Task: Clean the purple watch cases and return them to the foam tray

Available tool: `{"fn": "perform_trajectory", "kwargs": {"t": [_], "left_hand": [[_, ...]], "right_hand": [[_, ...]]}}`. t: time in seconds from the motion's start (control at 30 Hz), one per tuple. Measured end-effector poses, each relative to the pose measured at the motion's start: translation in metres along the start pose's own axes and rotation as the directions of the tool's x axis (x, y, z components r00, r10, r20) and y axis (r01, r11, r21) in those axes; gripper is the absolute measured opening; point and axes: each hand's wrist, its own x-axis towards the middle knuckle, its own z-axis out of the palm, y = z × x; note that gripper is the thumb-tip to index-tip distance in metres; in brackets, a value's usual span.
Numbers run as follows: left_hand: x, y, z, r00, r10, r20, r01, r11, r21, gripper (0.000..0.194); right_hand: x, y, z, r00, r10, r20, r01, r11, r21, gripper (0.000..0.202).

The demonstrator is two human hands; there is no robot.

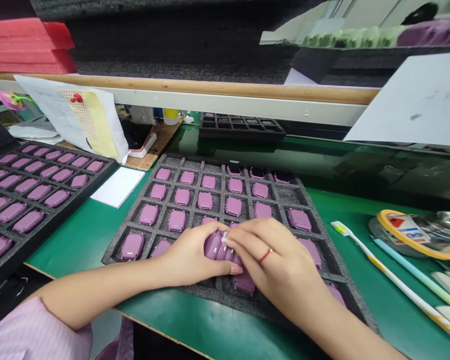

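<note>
My left hand [195,252] grips several purple watch cases [213,246] between thumb and fingers, above the middle of a black foam tray [153,267]. The fingertips of my right hand [270,252] pinch a small white piece [225,238] against these cases; a red ring band is on one finger. Purple cases [132,246] lie in most of the tray's compartments. Three pieces in the back right row show dark glossy faces [257,172]. My hands hide part of the tray.
Left stands another foam tray [58,212] of purple cases, beside a white card [118,186]. A toothbrush [390,275], a light blue stick [416,272] and a bottle [412,232] lie right. A shelf edge [225,91] crosses above, with hanging papers.
</note>
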Motion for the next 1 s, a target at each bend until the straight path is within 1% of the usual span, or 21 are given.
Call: {"fn": "perform_trajectory", "kwargs": {"t": [0.07,0.13,0.17,0.2,0.27,0.37,0.43,0.5,0.57,0.63,0.67,0.73,0.8,0.87,0.93,1.0], "left_hand": [[-0.001,0.001,-0.001,1.0,-0.019,-0.005,0.019,1.0,0.02,0.053],[-0.003,0.003,-0.003,1.0,-0.013,0.013,0.013,1.0,0.015,0.054],[-0.003,0.004,-0.004,1.0,-0.01,0.027,0.009,1.0,0.006,0.053],[-0.004,0.006,-0.005,0.999,-0.011,0.043,0.011,1.0,-0.002,0.052],[-0.005,0.007,-0.007,0.998,-0.027,0.064,0.027,1.0,-0.007,0.049],[-0.006,0.006,-0.008,0.996,-0.051,0.069,0.053,0.998,-0.018,0.049],[-0.005,0.005,-0.007,0.996,-0.057,0.069,0.059,0.998,-0.024,0.049],[-0.005,0.005,-0.007,0.995,-0.061,0.077,0.063,0.998,-0.023,0.049],[-0.004,0.007,-0.006,0.995,-0.06,0.078,0.061,0.998,-0.006,0.048],[-0.003,0.008,-0.005,0.997,-0.062,0.055,0.06,0.998,0.031,0.045],[-0.003,0.009,-0.005,0.996,-0.075,0.043,0.073,0.996,0.049,0.044],[-0.002,0.009,-0.005,0.996,-0.083,0.014,0.082,0.994,0.071,0.043],[-0.001,0.008,-0.005,0.996,-0.087,0.003,0.087,0.992,0.094,0.043],[-0.001,0.008,-0.006,0.995,-0.097,0.006,0.096,0.989,0.113,0.043],[0.0,0.008,-0.006,0.995,-0.103,0.01,0.101,0.988,0.121,0.043],[-0.001,0.009,-0.005,0.995,-0.103,0.009,0.101,0.989,0.111,0.043]], "right_hand": [[0.004,0.007,-0.004,0.998,0.062,-0.029,-0.061,0.997,0.054,0.011],[0.006,0.015,-0.015,0.986,0.161,-0.036,-0.156,0.981,0.117,0.006],[0.006,0.02,-0.023,0.975,0.219,-0.037,-0.213,0.97,0.119,0.004],[0.004,0.026,-0.032,0.959,0.28,-0.052,-0.275,0.957,0.09,0.004],[-0.006,0.04,-0.052,0.915,0.391,-0.099,-0.395,0.918,-0.03,0.013],[-0.038,0.065,-0.076,0.859,0.491,-0.147,-0.512,0.822,-0.249,0.024],[-0.065,0.08,-0.084,0.843,0.515,-0.156,-0.536,0.78,-0.323,0.027],[-0.093,0.09,-0.086,0.835,0.525,-0.163,-0.547,0.762,-0.346,0.031],[-0.117,0.093,-0.085,0.83,0.54,-0.138,-0.55,0.755,-0.356,0.037],[-0.136,0.094,-0.089,0.818,0.567,-0.094,-0.558,0.743,-0.37,0.043],[-0.144,0.093,-0.095,0.806,0.586,-0.089,-0.57,0.726,-0.384,0.044],[-0.156,0.092,-0.114,0.77,0.622,-0.14,-0.614,0.665,-0.425,0.044],[-0.166,0.091,-0.137,0.724,0.657,-0.209,-0.665,0.585,-0.465,0.037],[-0.176,0.09,-0.156,0.687,0.691,-0.224,-0.693,0.532,-0.486,0.03],[-0.186,0.092,-0.166,0.667,0.719,-0.194,-0.7,0.516,-0.494,0.032],[-0.193,0.095,-0.167,0.663,0.73,-0.165,-0.697,0.52,-0.494,0.04]]}}
